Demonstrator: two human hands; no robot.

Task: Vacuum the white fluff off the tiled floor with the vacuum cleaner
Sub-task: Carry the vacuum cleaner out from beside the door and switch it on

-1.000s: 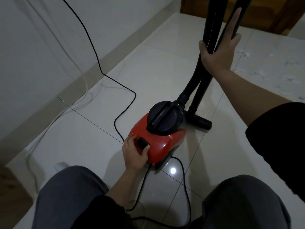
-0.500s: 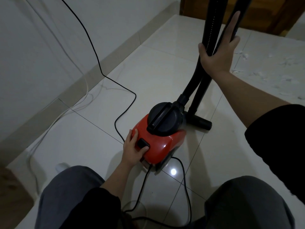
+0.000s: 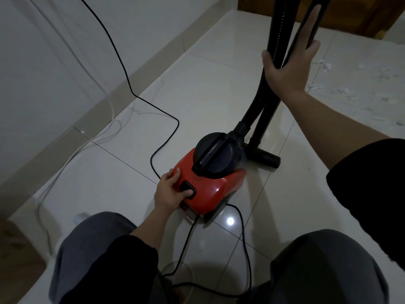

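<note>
A small red vacuum cleaner [image 3: 210,191] with a black round top and carry handle sits on the pale tiled floor [image 3: 197,88] in front of my knees. My left hand [image 3: 169,193] rests on its rear, with the thumb pressed on the black switch [image 3: 188,187]. My right hand [image 3: 289,62] holds the black hose and wand [image 3: 277,29] upright together. The black floor nozzle [image 3: 265,157] stands on the tile just right of the cleaner. White fluff [image 3: 359,88] lies scattered on the tiles at the far right.
A black power cord [image 3: 135,95] runs from the wall across the floor and loops behind the cleaner between my knees. White cables [image 3: 87,141] trail along the skirting at the left. A wooden door [image 3: 350,14] stands at the back. My grey-trousered knees fill the bottom edge.
My left hand has shifted on the cleaner's rear, and its thumb has slid onto the black switch. My right hand keeps its hold on the hose and wand.
</note>
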